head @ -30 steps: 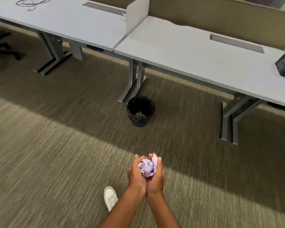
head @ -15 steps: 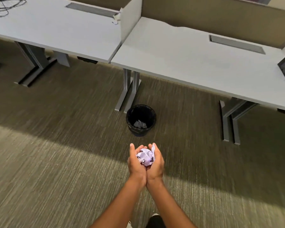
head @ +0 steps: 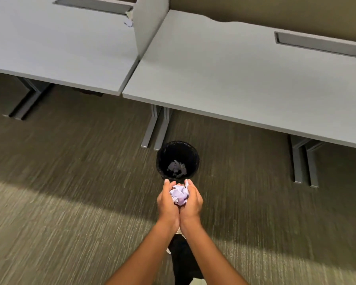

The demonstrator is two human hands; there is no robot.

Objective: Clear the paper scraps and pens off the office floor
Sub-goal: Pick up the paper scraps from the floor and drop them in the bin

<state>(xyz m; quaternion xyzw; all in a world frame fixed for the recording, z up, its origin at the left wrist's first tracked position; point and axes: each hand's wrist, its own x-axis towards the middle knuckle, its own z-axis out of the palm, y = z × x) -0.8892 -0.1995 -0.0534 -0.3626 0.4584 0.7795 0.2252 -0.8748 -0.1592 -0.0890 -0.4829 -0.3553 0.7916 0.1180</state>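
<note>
A crumpled ball of pale lilac paper scraps rests cupped between both my hands. My left hand and my right hand press together at the heels and curl around it. Just beyond my fingertips a round black waste bin stands on the carpet with crumpled paper lying at its bottom. No pens show in this view.
Two grey desks run across the top, split by a grey divider panel. Desk legs stand just behind the bin, more legs at the right. A small white scrap lies on the left desk. Olive carpet covers the floor.
I have walked toward the bin; it now sits right in front of my fingertips and looks larger. My hands still cup the same paper ball.
</note>
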